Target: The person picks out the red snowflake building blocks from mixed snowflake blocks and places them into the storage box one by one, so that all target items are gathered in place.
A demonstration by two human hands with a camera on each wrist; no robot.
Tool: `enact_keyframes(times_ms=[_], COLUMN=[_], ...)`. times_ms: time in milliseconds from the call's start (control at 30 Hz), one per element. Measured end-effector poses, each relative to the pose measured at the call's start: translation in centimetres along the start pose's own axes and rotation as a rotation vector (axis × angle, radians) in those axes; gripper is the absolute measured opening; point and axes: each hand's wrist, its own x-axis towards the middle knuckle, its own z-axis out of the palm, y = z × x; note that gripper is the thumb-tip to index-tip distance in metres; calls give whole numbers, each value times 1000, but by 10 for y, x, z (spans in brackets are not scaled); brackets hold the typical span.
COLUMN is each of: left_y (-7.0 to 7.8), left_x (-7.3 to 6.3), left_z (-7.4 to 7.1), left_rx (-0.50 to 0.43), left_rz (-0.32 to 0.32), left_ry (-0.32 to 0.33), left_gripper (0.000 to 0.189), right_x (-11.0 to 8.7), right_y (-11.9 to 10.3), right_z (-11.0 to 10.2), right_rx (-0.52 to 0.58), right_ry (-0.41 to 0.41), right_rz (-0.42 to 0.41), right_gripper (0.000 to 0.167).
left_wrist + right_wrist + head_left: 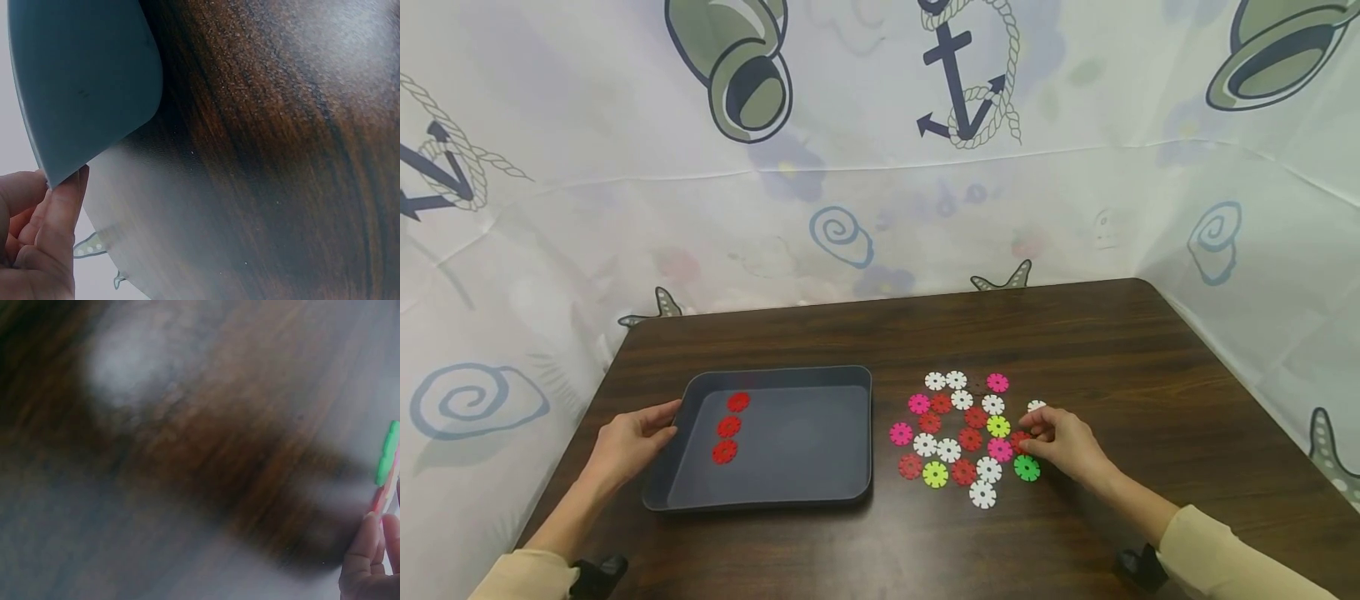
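Observation:
A dark grey tray sits on the left of the table, with three red notched discs in a column inside it. The left hand grips the tray's left rim; thumb and fingers pinch that edge in the left wrist view. To the right of the tray lies a loose group of flat notched discs in white, pink, red, yellow and green. At this group's right side, the right hand pinches a red notched disc between thumb and fingers. Just below lies a green disc, also seen in the right wrist view.
The dark wood table has its far edge against a printed cloth backdrop. A white disc lies partly behind the right hand. Among the nearby discs are a yellow one and a pink one.

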Motion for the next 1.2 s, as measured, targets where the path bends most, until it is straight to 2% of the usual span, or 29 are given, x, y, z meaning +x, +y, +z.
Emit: enact_keyframes(times_ms=[500,1200], left_y=[-2,-1], left_x=[0,0], left_z=[0,0], left_rx=[-8,-18], left_rz=[1,0], left_ry=[1,-3], left_gripper=[43,43], right_x=[2,2], right_y=[3,-2], right_z=[4,6], right_rx=[-100,-106], right_ry=[46,63], right_rz=[-116,-139], right_gripper=[20,22])
